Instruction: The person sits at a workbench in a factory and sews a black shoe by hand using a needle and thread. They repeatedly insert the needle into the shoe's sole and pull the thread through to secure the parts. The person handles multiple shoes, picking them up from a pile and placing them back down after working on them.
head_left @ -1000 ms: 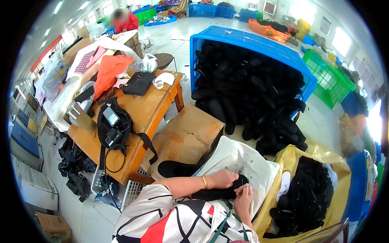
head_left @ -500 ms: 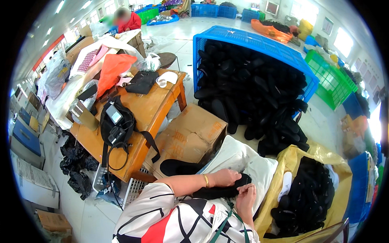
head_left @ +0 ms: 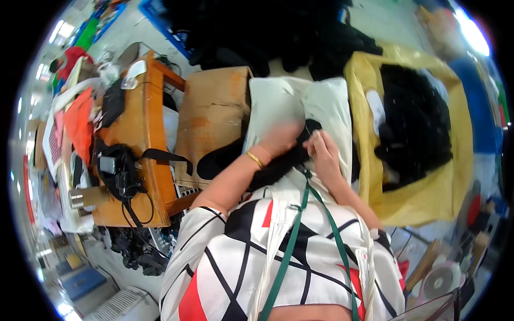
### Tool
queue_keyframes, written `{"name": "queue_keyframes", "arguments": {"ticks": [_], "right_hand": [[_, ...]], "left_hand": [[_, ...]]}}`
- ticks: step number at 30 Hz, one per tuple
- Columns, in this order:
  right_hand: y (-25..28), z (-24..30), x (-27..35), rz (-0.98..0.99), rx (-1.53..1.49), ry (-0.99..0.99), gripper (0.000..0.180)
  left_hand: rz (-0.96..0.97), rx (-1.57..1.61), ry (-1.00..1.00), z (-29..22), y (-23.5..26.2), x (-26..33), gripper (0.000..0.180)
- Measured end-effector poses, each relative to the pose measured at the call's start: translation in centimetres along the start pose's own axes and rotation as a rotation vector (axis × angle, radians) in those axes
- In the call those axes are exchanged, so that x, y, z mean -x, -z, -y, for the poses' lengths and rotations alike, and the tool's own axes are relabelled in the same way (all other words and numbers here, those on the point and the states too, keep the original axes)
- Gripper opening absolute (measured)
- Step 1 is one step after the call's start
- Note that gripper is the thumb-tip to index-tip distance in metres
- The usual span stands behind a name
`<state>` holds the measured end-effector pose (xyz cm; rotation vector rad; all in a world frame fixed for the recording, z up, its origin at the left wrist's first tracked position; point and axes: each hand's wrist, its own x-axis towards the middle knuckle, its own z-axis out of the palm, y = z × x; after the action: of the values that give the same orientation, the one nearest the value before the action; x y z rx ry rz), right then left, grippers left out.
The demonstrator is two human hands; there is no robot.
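Both hands are gripping a black fabric piece [head_left: 278, 166] over the white cushion [head_left: 284, 104] on the lap — left hand [head_left: 279, 140] pinning it down, right hand [head_left: 321, 152] pinching its edge, probably keeping it steady — yellow bag [head_left: 428, 198] sitting close alongside.

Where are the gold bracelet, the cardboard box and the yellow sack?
gold bracelet [head_left: 255, 159], head view, on the band at the left wrist.
cardboard box [head_left: 211, 115], head view, on its top flap.
yellow sack [head_left: 455, 155], head view, on its right wall.
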<state>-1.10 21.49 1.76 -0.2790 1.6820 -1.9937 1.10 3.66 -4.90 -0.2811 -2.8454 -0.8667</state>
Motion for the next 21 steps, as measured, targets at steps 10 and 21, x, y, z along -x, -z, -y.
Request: {"name": "queue_keyframes", "arguments": {"ticks": [10,21], "right_hand": [[3.8,5.1,-0.1,-0.109,0.799,0.914,0.009],[10.1,6.6,3.5,-0.170,1.096,0.691,0.009]], "left_hand": [[-0.140,0.215,0.206,-3.7,6.9,-1.0,0.022],[0.327,0.923,0.615,-2.8,5.4,-1.7,0.018]]}}
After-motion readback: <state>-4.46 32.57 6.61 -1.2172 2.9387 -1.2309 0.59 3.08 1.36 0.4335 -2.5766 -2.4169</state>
